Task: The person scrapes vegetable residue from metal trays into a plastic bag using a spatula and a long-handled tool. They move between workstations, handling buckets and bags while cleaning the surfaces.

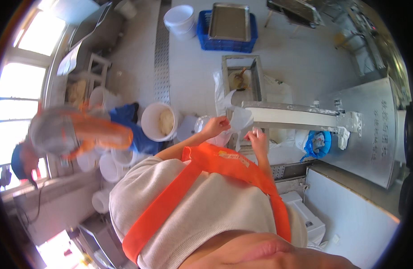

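My left hand (220,126) is raised in front of the apron, its fingers pinched at the edge of a thin, whitish plastic sheet (241,118). The sheet hangs crumpled between my hands and drops below them. Close by on the right, my right hand (257,137) has its fingers curled together. Something small and white shows at its fingertips; whether that is part of the sheet is not clear. Just beyond the hands runs a machine's white belt (293,116). Past it, a bowl (239,80) with a wooden-handled tool sits within a metal frame (258,79).
A co-worker (95,129) in an orange apron bends at the left. Nearby stands a white bucket (159,121) holding a pale mass. A blue crate (226,45) bears a metal tray (229,22). On the right are a blue-lined bin (316,144) and a metal cabinet (364,134) with writing.
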Motion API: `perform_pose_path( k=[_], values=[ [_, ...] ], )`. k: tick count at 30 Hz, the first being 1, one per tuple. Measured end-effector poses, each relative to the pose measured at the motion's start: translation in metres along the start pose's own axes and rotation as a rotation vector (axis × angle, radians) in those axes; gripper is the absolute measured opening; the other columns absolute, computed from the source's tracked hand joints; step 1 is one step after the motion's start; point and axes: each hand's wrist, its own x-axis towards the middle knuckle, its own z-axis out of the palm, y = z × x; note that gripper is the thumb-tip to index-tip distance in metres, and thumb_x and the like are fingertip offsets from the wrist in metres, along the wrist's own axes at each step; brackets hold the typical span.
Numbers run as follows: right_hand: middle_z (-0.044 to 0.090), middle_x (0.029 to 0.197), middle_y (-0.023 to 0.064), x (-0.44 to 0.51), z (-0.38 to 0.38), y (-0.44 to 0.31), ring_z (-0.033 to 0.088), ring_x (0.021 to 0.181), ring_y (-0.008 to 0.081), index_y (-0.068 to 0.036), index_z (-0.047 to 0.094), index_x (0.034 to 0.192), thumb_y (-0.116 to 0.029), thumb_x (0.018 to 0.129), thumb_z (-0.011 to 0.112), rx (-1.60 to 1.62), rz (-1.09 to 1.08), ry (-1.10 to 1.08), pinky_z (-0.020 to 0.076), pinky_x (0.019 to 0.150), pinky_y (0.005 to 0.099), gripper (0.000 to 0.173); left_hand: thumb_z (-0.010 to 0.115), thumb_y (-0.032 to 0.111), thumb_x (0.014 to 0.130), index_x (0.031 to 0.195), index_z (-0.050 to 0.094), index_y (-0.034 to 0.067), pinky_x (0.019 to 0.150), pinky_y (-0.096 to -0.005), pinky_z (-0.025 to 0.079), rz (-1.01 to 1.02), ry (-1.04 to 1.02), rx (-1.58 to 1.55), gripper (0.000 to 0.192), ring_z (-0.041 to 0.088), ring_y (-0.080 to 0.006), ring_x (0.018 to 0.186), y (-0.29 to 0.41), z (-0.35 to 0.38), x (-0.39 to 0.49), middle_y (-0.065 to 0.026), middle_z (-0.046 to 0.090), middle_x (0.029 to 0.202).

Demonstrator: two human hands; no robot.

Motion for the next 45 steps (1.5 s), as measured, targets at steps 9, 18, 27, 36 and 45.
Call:
perform_pose_path(
  k=[9, 18, 27, 36, 45],
  values=[
    [0.057, 0.06, 0.0068, -0.003, 0.036, -0.002, 0.06, 0.052, 0.0146, 0.004, 0.043, 0.101, -0.002, 0.079, 0.052, 0.461, -0.015, 0.179, 0.0483, 0.048, 0.0269, 0.025, 0.067, 0.015, 0.079, 0.085, 0.06, 0.001, 0.066, -0.0272, 0.048, 0.049, -0.152, -0.064, 0.016, 0.06, -0.0119, 0.07, 0.032, -0.017, 0.035, -0.0065, 0.064, 0.075],
    [0.053, 0.068, 0.0006, -0.022, 0.028, 0.051, 0.047, 0.056, 0.0094, -0.005, 0.049, 0.074, -0.001, 0.075, 0.053, 0.032, -0.318, 0.333, 0.0375, 0.046, 0.0241, 0.005, 0.067, 0.015, 0.079, 0.087, 0.059, 0.002, 0.064, -0.0285, 0.048, 0.071, -0.177, -0.04, 0.017, 0.061, -0.012, 0.071, 0.019, 0.012, -0.003, -0.0049, 0.064, 0.074],
    [0.059, 0.077, 0.0022, -0.009, 0.064, 0.005, 0.055, 0.067, 0.0088, -0.005, 0.059, 0.091, -0.006, 0.078, 0.06, 0.332, -0.068, 0.01, 0.0439, 0.061, 0.0241, 0.013, 0.065, 0.011, 0.081, 0.085, 0.06, 0.001, 0.064, -0.0256, 0.048, 0.026, -0.101, -0.075, 0.012, 0.058, -0.0094, 0.07, 0.011, -0.013, -0.018, -0.0042, 0.063, 0.074],
    [0.061, 0.065, 0.0057, 0.126, 0.093, -0.019, 0.057, 0.063, 0.0109, -0.001, 0.063, 0.076, -0.015, 0.071, 0.071, 0.187, -0.089, 0.014, 0.0456, 0.058, 0.0265, 0.016, 0.065, 0.008, 0.079, 0.081, 0.061, 0.001, 0.066, -0.0259, 0.047, 0.067, -0.224, -0.166, 0.008, 0.058, -0.0099, 0.07, -0.006, -0.074, 0.114, -0.0042, 0.063, 0.074],
    [0.062, 0.076, 0.0038, 0.339, 0.153, -0.17, 0.055, 0.069, 0.0101, -0.002, 0.062, 0.076, -0.019, 0.067, 0.077, 0.193, 0.003, -0.116, 0.0448, 0.064, 0.0262, 0.025, 0.066, 0.013, 0.081, 0.086, 0.062, 0.004, 0.061, -0.0255, 0.047, 0.079, -0.129, -0.201, 0.011, 0.057, -0.0089, 0.068, -0.011, -0.251, 0.284, -0.0015, 0.062, 0.074]
  ],
)
